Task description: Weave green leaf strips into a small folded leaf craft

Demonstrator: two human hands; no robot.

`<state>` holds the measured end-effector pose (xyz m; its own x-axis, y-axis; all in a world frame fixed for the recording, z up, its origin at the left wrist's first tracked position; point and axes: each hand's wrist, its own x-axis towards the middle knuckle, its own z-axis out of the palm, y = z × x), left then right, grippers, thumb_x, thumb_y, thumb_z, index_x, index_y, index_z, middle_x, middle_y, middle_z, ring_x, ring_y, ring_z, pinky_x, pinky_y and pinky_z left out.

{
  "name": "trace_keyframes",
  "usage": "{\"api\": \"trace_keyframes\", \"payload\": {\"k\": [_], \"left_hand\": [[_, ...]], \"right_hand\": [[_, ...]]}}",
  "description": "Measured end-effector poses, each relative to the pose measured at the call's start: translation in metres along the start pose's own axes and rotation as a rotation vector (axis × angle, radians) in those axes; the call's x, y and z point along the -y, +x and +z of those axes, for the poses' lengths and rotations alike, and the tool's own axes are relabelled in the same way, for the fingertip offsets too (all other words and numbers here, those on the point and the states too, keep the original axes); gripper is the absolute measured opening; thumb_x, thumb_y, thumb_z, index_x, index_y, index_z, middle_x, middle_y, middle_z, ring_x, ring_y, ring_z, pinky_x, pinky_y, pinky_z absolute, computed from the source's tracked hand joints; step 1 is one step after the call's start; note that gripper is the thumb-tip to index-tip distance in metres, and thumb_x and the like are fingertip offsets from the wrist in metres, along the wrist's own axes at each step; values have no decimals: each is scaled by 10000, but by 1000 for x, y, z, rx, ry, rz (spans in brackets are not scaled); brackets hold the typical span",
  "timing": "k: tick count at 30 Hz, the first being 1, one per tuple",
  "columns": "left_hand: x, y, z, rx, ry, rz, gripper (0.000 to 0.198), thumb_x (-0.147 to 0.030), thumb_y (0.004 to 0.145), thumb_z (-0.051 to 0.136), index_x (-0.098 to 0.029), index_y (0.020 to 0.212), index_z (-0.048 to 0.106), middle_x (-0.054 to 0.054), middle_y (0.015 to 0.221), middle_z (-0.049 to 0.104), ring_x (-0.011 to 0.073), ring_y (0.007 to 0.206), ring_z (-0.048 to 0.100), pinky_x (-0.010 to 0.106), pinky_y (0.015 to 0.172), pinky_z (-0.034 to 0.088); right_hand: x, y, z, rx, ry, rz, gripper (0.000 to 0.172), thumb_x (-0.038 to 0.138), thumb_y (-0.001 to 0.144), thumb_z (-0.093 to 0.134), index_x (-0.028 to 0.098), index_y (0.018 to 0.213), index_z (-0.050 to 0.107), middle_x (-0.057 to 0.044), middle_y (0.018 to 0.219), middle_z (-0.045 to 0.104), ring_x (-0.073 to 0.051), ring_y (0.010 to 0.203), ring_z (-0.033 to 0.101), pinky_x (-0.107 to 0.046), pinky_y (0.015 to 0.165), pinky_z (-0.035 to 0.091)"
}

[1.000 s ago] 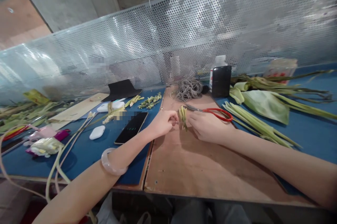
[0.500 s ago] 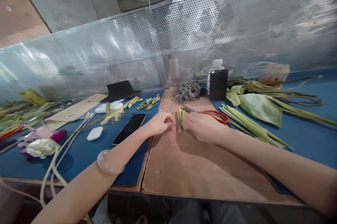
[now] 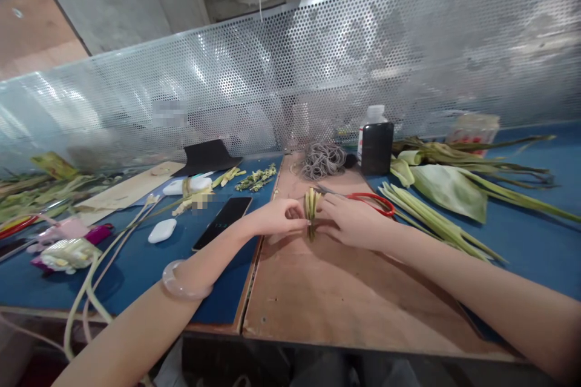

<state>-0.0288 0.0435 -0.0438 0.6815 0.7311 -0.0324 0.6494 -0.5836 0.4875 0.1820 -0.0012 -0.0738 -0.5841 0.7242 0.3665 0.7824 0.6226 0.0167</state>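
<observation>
A small bundle of yellow-green strips (image 3: 311,200) stands upright between my two hands, over the bare wooden board (image 3: 318,296). From the left, my left hand (image 3: 285,217) pinches the lower part of the bundle between thumb and fingers. At the bundle's right side is my right hand (image 3: 347,218), its fingers bent against the strips; part of its grip is hidden. Just behind my right hand lie scissors with red handles (image 3: 385,204). A heap of grey cord (image 3: 323,160) sits farther back on the board.
A dark bottle (image 3: 376,145) stands behind the scissors. Green leaf strips (image 3: 431,217) and a broad leaf (image 3: 454,187) lie at the right. Left are a phone (image 3: 222,222), a white case (image 3: 162,231), leaf scraps (image 3: 256,178) and cables (image 3: 91,296). A perforated metal screen (image 3: 227,84) runs behind.
My left hand has moved right and now reaches the bundle, which sits slightly lower. The fingers of my right hand have shifted around its side.
</observation>
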Motion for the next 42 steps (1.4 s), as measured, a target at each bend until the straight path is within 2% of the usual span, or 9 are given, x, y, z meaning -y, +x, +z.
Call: {"api": "trace_keyframes", "payload": {"k": [5, 10, 15, 19, 24, 29, 34, 39, 42], "left_hand": [[1, 5, 5, 0, 9, 89, 201, -358, 786, 572, -157, 793, 588, -7, 685, 568, 124, 646, 515, 230, 605, 389], [0, 7, 4, -11, -173, 108, 131, -272, 821, 531, -150, 797, 575, -11, 723, 574, 117, 697, 525, 234, 678, 398], [3, 7, 5, 6, -295, 110, 130, -280, 821, 539, -154, 807, 563, -9, 710, 589, 117, 693, 545, 244, 697, 409], [2, 6, 6, 24, -341, 81, 141, -294, 820, 544, -154, 805, 559, 3, 717, 617, 123, 703, 571, 255, 714, 421], [1, 5, 6, 11, -252, 76, 156, -303, 809, 558, -153, 833, 597, 4, 718, 621, 124, 698, 570, 243, 689, 419], [2, 5, 6, 15, -206, 61, 183, -304, 810, 550, -141, 858, 618, 20, 749, 636, 131, 712, 571, 242, 683, 423], [2, 6, 6, 11, -150, 75, 196, -303, 807, 548, -136, 868, 632, 29, 773, 644, 138, 724, 568, 248, 695, 424], [0, 5, 7, -5, -110, 86, 199, -316, 814, 532, -149, 868, 627, 15, 740, 629, 135, 694, 555, 243, 662, 418], [-4, 3, 7, -77, 13, 60, 187, -312, 832, 495, -172, 843, 619, 2, 685, 601, 138, 647, 539, 243, 596, 389]], "right_hand": [[-4, 7, 7, -9, 31, -29, 239, 324, 862, 530, 146, 1019, 550, -125, 1088, 559, -248, 970, 562, -347, 761, 472], [-5, 10, 9, -46, 26, -101, 163, 270, 856, 540, 129, 935, 564, -131, 1045, 577, -250, 954, 551, -370, 799, 472], [-6, 14, 12, -69, 31, -130, 161, 220, 873, 511, 122, 985, 573, -138, 1030, 591, -243, 986, 541, -387, 845, 454], [-7, 16, 11, -82, 52, -152, 136, 175, 885, 475, 137, 946, 591, -110, 959, 612, -219, 931, 558, -359, 830, 441], [-6, 11, 7, -91, 88, -158, 162, 140, 893, 421, 145, 955, 571, -96, 952, 604, -186, 878, 563, -303, 760, 438], [-6, 9, 11, -67, -108, -234, 205, 152, 878, 421, 104, 1016, 564, -140, 1007, 580, -223, 930, 531, -356, 820, 413], [-5, 10, 11, -39, -296, -277, 207, 169, 847, 464, 98, 990, 596, -135, 988, 607, -258, 939, 518, -391, 850, 395], [-4, 9, 8, -38, -281, -305, 227, 173, 837, 473, 100, 999, 614, -137, 1010, 630, -253, 973, 511, -381, 885, 365], [-2, 8, 7, -45, -263, -308, 228, 182, 821, 491, 97, 986, 622, -135, 998, 637, -254, 965, 510, -375, 898, 350]]}}
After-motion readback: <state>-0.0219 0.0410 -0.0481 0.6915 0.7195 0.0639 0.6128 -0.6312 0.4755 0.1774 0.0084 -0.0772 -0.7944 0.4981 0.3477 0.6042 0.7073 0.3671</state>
